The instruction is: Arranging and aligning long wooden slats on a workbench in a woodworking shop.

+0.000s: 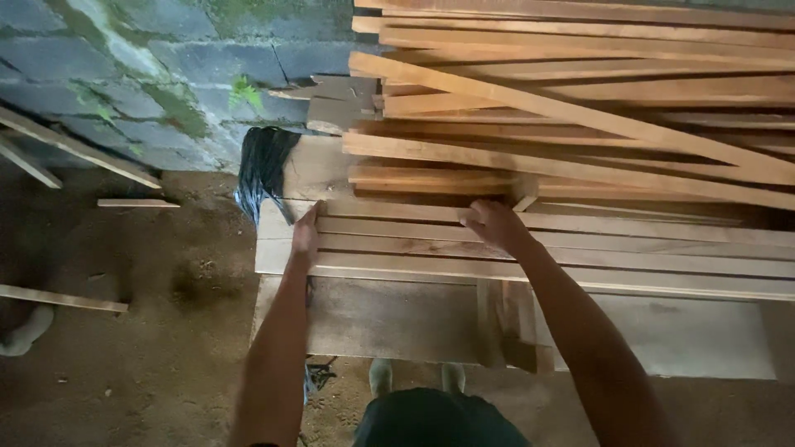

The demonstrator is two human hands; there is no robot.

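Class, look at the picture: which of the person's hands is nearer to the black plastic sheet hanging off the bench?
Left. The left hand rests on the slat ends right beside the black plastic sheet; the right hand lies farther along the slats, away from it.

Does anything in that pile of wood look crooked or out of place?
Yes. One long strip lies slanted across the upper stack, crossing the others instead of running parallel. The slats under the left hand and right hand lie neatly side by side. A few loose strips are scattered on the dirt floor.
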